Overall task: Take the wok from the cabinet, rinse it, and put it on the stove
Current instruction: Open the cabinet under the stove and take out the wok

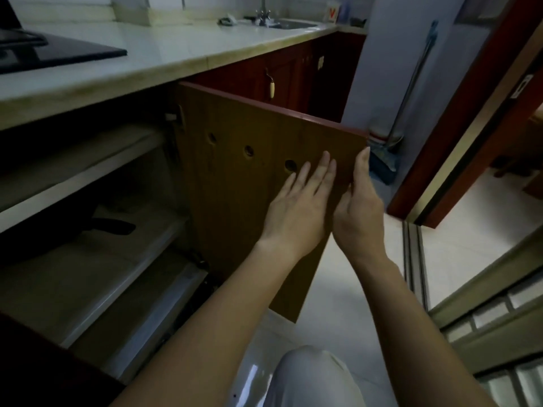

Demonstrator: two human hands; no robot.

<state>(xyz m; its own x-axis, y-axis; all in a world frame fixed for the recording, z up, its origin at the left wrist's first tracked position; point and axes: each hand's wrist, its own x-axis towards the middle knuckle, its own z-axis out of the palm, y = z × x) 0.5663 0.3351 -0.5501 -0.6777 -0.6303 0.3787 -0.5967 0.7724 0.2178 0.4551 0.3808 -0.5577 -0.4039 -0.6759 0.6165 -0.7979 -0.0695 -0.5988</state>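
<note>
Head view. Left hand [296, 207] lies flat on the inner face of the open cabinet door [244, 183], fingers straight and slightly spread. Right hand [360, 207] clasps the door's free edge, with most of its fingers hidden behind it. The wok [114, 226], seen as a dark handle, rests on the cabinet shelf [73, 277], well left of both hands. Stove [61, 52] and sink [295, 24] sit on the countertop [182, 45] above.

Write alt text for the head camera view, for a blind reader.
A person crouches at an open cabinet door, left hand flat on its inner face, right hand at its free edge. Inside, a dark handle lies on a shelf; the stove sits on the counter above.
</note>
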